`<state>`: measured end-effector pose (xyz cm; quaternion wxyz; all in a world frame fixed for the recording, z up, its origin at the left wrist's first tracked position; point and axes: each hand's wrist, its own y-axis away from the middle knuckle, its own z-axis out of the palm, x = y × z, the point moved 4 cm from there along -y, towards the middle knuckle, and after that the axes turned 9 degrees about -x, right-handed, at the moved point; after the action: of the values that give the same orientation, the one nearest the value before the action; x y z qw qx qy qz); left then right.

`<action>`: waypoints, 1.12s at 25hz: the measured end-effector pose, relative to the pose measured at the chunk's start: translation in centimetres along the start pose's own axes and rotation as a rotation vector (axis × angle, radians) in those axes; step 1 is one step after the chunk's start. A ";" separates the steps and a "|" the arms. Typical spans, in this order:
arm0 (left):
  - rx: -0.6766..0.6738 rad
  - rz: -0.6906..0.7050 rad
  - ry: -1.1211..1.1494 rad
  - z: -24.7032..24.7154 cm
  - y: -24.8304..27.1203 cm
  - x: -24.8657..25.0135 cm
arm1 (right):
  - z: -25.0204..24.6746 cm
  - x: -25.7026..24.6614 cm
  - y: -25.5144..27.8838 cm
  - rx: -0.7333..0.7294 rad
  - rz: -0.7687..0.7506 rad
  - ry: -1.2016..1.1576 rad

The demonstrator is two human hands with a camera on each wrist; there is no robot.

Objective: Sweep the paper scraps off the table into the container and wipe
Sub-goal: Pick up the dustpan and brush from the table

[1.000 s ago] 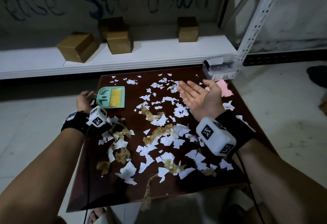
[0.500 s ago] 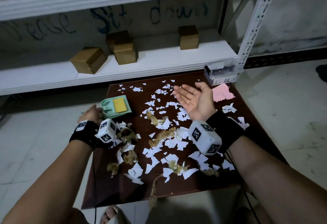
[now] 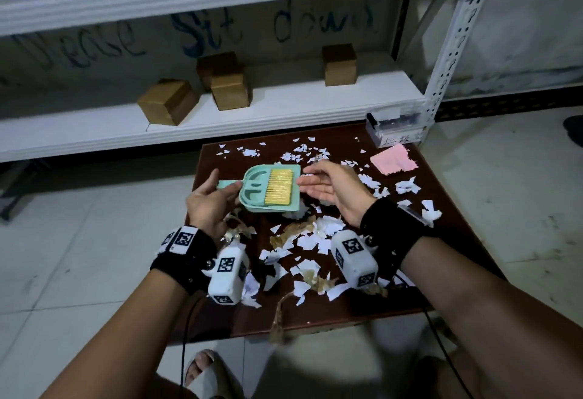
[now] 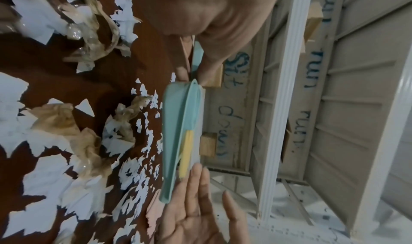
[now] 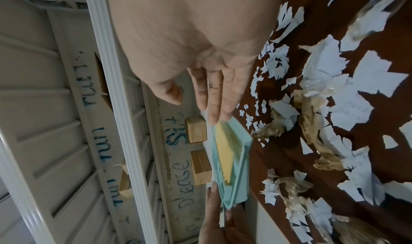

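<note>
So, nearest the person, the front edge of the tabletop (image 3: 467,222) is thick w/ paper scraps (image 3: 310,242), white bits mixed w/ crumpled brownish ones, and one brown strip hangs over that edge. None look gathered yet; they lie over most of the surface, thinner toward the back edge.

Mid-tabletop, toward the left edge, the left hand (image 3: 206,206) holds a green dustpan (image 3: 252,190) by its handle, thumb and fingers pinched on it, pan lifted off the surface. A brush w/ yellow bristles (image 3: 277,189) sits nested inside the pan. The right hand (image 3: 331,189) is just beside the pan's right edge, fingers straight and apart from the thumb, holding nothing; the wrist views show fingertips at or touching the pan's rim.

Back right corner: a pink cloth (image 3: 394,159), untouched, and a clear container (image 3: 394,127) at the very corner. No scraps visible in it, though its inside is hard to read.

Judgement: task is barely started. Likely next is pulling the brush out of the pan. Sweeping, tipping into the container and wiping are all left.
</note>
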<state>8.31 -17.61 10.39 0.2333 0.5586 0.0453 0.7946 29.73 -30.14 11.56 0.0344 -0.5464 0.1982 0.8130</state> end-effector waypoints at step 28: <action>-0.322 -0.192 -0.222 3.3 0.3 -1.9 | 1.5 2.1 -2.3 -0.146 -0.204 0.716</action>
<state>11.75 -19.28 10.06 0.3975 0.5914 -0.0552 0.6994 28.22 -27.84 9.54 0.0046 -0.8139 0.0838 0.5748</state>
